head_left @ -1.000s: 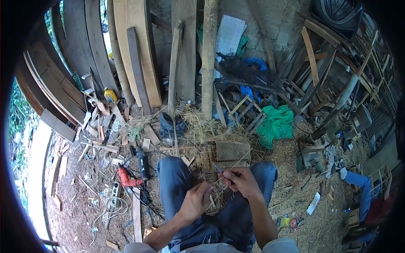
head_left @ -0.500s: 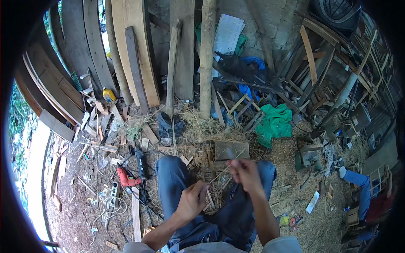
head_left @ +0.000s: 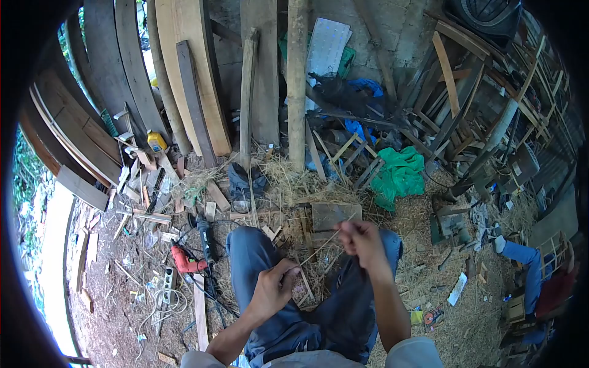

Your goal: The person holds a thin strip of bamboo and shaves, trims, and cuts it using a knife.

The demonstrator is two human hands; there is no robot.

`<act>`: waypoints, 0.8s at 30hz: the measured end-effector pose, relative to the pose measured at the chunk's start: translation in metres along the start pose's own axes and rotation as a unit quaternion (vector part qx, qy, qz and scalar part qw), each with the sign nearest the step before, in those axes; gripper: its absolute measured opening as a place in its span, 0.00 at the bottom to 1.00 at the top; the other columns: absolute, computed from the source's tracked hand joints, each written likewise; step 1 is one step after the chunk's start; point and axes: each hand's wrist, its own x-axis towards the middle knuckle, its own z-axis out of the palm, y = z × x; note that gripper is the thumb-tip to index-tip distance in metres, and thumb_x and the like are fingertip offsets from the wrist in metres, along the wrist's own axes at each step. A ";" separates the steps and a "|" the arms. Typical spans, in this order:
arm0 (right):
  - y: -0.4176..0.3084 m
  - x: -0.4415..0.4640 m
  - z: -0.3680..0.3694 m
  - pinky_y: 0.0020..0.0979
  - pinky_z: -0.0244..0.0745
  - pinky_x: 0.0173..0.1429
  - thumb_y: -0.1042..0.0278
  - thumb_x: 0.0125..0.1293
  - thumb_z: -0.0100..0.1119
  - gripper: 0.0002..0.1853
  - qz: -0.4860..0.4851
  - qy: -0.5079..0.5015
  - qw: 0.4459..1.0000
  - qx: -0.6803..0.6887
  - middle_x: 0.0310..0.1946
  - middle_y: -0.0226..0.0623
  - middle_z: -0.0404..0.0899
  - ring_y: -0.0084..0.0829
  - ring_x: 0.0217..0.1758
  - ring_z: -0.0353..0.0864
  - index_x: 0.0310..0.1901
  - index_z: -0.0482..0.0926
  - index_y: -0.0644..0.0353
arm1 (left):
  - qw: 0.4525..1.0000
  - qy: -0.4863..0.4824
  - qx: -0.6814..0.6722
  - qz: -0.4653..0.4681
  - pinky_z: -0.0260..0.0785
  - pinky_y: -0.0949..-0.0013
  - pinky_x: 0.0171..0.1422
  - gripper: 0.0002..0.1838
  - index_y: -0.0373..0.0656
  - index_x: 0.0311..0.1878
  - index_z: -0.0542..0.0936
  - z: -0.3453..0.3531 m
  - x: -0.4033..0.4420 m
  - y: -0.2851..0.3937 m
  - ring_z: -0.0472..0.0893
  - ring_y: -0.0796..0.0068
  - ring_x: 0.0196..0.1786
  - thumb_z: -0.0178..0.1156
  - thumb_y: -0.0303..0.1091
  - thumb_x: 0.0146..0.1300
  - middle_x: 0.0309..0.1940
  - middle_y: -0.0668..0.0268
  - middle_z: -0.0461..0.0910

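In the head view, you hold a thin strip (head_left: 319,251) above your lap, between your left knee (head_left: 244,244) and right knee (head_left: 391,243). Its long axis slants forward and rightward, from your left hand (head_left: 277,284) toward your right hand (head_left: 359,242). It looks slender, pale straw-coloured and nearly straight. Your hands are apart: the left pinches the strip's near part; the right curls around a blurred grey blade (head_left: 339,213) pointing forward. Whether the right fingers touch the strip, I cannot tell. A red drill (head_left: 186,260) lies toward the left edge of the floor (head_left: 116,306).
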 end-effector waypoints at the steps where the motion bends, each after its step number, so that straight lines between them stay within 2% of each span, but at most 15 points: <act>1: -0.001 0.006 -0.007 0.18 0.51 0.18 0.64 0.71 0.51 0.14 -0.011 0.029 0.999 0.043 0.19 0.23 0.69 0.12 0.15 0.57 0.44 0.78 0.68 | 1.000 0.004 0.002 0.005 0.70 0.66 0.32 0.04 0.35 0.39 0.75 -0.001 0.000 0.001 0.81 0.55 0.28 0.57 0.19 0.60 0.26 0.51 0.78; 3: -0.001 0.000 0.008 0.18 0.51 0.18 0.64 0.71 0.51 0.14 0.001 0.030 0.998 0.052 0.19 0.23 0.69 0.12 0.16 0.58 0.43 0.78 0.68 | 1.000 0.012 0.002 0.011 0.70 0.66 0.31 0.04 0.35 0.39 0.75 0.000 0.002 0.000 0.81 0.56 0.27 0.57 0.20 0.60 0.25 0.51 0.78; 5: -0.003 -0.008 0.018 0.18 0.50 0.19 0.63 0.70 0.53 0.13 0.023 -0.044 0.998 0.042 0.19 0.22 0.68 0.12 0.16 0.57 0.42 0.78 0.67 | 1.000 0.011 0.003 -0.003 0.69 0.66 0.30 0.03 0.35 0.38 0.76 0.000 0.003 -0.006 0.79 0.56 0.25 0.57 0.21 0.61 0.25 0.51 0.78; 7: 0.001 0.000 -0.003 0.18 0.49 0.18 0.64 0.70 0.53 0.13 0.026 -0.039 0.999 0.026 0.19 0.22 0.68 0.12 0.16 0.57 0.43 0.78 0.67 | 1.000 0.009 -0.010 0.005 0.68 0.67 0.29 0.03 0.36 0.38 0.76 -0.001 0.002 -0.009 0.79 0.59 0.24 0.57 0.21 0.61 0.24 0.52 0.77; 9: -0.005 0.012 -0.034 0.18 0.49 0.18 0.65 0.70 0.52 0.13 -0.017 0.095 0.992 0.082 0.19 0.23 0.68 0.12 0.16 0.57 0.47 0.77 0.66 | 1.000 0.012 -0.021 0.010 0.67 0.68 0.28 0.03 0.36 0.38 0.76 -0.006 -0.003 -0.013 0.78 0.63 0.23 0.57 0.22 0.62 0.23 0.54 0.77; 11: -0.014 0.008 -0.042 0.18 0.49 0.18 0.65 0.70 0.52 0.14 -0.034 0.071 0.992 0.098 0.19 0.24 0.68 0.12 0.15 0.56 0.49 0.77 0.66 | 0.998 0.007 -0.036 -0.044 0.64 0.75 0.29 0.03 0.35 0.37 0.77 -0.011 -0.006 -0.019 0.73 0.81 0.24 0.55 0.24 0.65 0.20 0.66 0.75; 13: -0.020 -0.006 -0.036 0.18 0.48 0.17 0.65 0.71 0.51 0.15 -0.048 0.053 0.991 0.117 0.19 0.24 0.68 0.12 0.15 0.55 0.51 0.76 0.66 | 0.997 0.016 -0.062 -0.048 0.63 0.76 0.29 0.04 0.35 0.37 0.77 -0.009 -0.005 -0.029 0.72 0.82 0.24 0.55 0.25 0.66 0.20 0.67 0.74; 16: -0.017 -0.018 -0.001 0.17 0.48 0.18 0.65 0.71 0.51 0.15 -0.031 0.041 0.998 0.044 0.19 0.23 0.66 0.12 0.16 0.54 0.53 0.76 0.67 | 0.994 0.016 -0.093 -0.059 0.62 0.76 0.30 0.05 0.35 0.36 0.77 -0.005 0.001 -0.023 0.70 0.83 0.25 0.54 0.26 0.67 0.20 0.69 0.73; 18: -0.006 -0.022 0.019 0.18 0.48 0.19 0.65 0.71 0.51 0.15 -0.011 -0.040 0.999 0.034 0.19 0.23 0.66 0.11 0.17 0.55 0.52 0.76 0.67 | 0.993 0.004 -0.098 -0.071 0.62 0.77 0.30 0.05 0.35 0.37 0.77 0.000 0.002 -0.018 0.70 0.84 0.25 0.54 0.26 0.67 0.20 0.69 0.73; 21: -0.001 -0.014 0.019 0.17 0.49 0.20 0.65 0.70 0.52 0.15 0.017 -0.078 0.993 0.088 0.20 0.24 0.68 0.11 0.17 0.56 0.51 0.76 0.68 | 0.996 -0.014 -0.080 -0.042 0.61 0.76 0.30 0.05 0.35 0.37 0.77 0.003 0.000 -0.016 0.70 0.84 0.25 0.54 0.27 0.67 0.20 0.69 0.73; 24: -0.005 -0.010 0.006 0.18 0.48 0.20 0.65 0.70 0.53 0.14 0.017 -0.063 0.995 0.080 0.19 0.23 0.67 0.12 0.17 0.57 0.47 0.78 0.68 | 0.997 -0.018 -0.066 -0.024 0.63 0.73 0.26 0.03 0.36 0.38 0.77 -0.002 -0.004 -0.017 0.73 0.80 0.22 0.56 0.25 0.65 0.19 0.63 0.75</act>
